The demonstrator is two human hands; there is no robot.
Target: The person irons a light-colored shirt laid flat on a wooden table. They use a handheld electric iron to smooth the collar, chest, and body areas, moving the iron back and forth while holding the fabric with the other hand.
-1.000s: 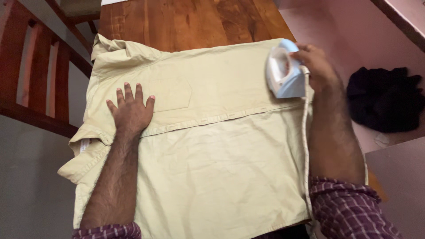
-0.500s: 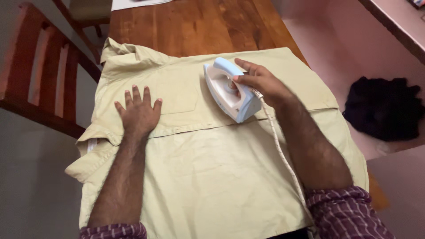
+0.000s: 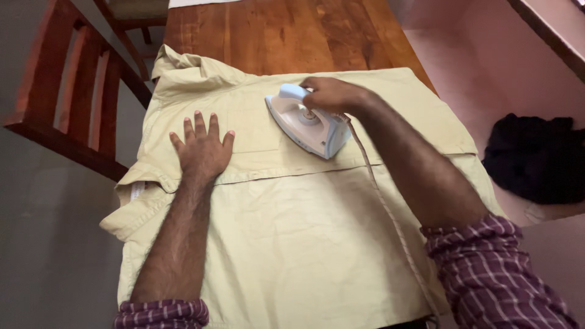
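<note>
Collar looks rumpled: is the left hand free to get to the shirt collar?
Probably yes. The left hand lies flat on the shirt, holding nothing, and only bare cloth lies between it and the collar.

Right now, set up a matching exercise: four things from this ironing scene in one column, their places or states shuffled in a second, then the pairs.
1. left hand
2. right hand
3. chair
4. dark cloth

a. heaped on the pink ledge, far right
b. gripping the iron
c. flat, fingers spread, on the shirt
d. standing left of the wooden table

Pairs: 1-c, 2-b, 3-d, 4-a
</note>
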